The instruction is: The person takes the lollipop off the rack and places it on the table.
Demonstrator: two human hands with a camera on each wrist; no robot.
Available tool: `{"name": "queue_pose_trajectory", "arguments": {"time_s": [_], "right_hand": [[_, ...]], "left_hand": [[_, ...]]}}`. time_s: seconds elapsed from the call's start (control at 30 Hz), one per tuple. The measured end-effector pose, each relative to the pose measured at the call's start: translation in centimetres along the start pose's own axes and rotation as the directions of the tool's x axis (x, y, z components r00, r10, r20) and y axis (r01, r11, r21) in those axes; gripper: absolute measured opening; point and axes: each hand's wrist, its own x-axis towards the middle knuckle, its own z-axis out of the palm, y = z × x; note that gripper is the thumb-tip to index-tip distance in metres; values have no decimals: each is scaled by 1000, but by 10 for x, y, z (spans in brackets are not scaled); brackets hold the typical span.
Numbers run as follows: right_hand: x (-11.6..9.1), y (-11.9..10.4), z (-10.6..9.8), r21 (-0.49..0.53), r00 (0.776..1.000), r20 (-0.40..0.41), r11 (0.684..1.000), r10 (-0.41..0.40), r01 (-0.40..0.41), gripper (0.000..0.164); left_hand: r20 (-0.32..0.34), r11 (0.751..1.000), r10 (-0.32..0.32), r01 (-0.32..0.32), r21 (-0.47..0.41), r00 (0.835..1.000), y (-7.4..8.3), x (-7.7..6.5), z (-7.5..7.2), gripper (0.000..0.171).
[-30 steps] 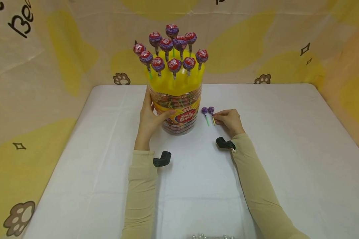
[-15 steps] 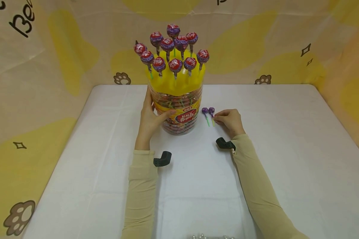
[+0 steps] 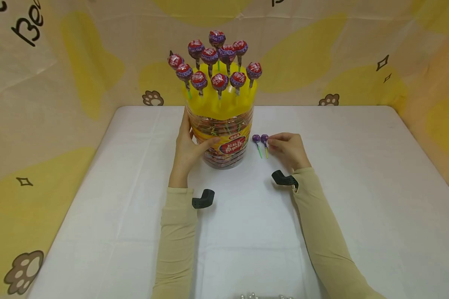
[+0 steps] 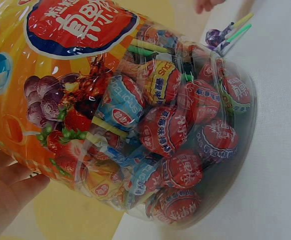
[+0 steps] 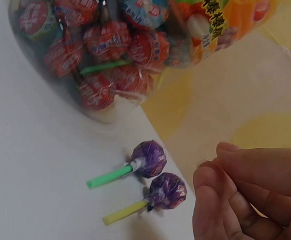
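Observation:
My left hand (image 3: pixel 187 151) holds the side of a clear plastic jar of lollipops (image 3: pixel 232 145), thumb across its label. Its fingers behind are partly hidden. Several red-and-purple wrapped lollipops (image 3: pixel 219 82) stand in the jar's yellow top (image 3: pixel 209 108). To the right, two small purple lollipops lie side by side on the table: one with a green stick (image 5: pixel 110 176), one with a yellow stick (image 5: pixel 125 212). Just right of the yellow-stick one is my right hand (image 3: pixel 289 148). In the right wrist view its fingers are loosely bent, thumb near the fingertips, with nothing between them, apart from both lollipops.
A white cloth covers the table (image 3: pixel 134 232). At its front edge, pearl-like beads (image 3: pixel 252 295) are partly cut off. A patterned yellow-and-cream backdrop (image 3: pixel 295 54) surrounds the back and sides.
My right hand has let go of the yellow-stick lollipop and moved slightly back and up from it. That lollipop stays beside the green-stick one. The left hand and jar hold still.

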Motion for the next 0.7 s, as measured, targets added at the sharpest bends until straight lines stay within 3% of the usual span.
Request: {"name": "queue_pose_trajectory", "arguments": {"time_s": [0.47, 0.7], "right_hand": [[-15, -32, 5, 183, 980, -16, 963, -197, 196, 18], [-29, -56, 11, 232, 955, -99, 926, -281, 296, 8]], "left_hand": [[3, 1000, -10, 10, 3, 1000, 1, 0, 0, 101], [9, 1000, -13, 13, 3, 1000, 0, 0, -1, 100]]}}
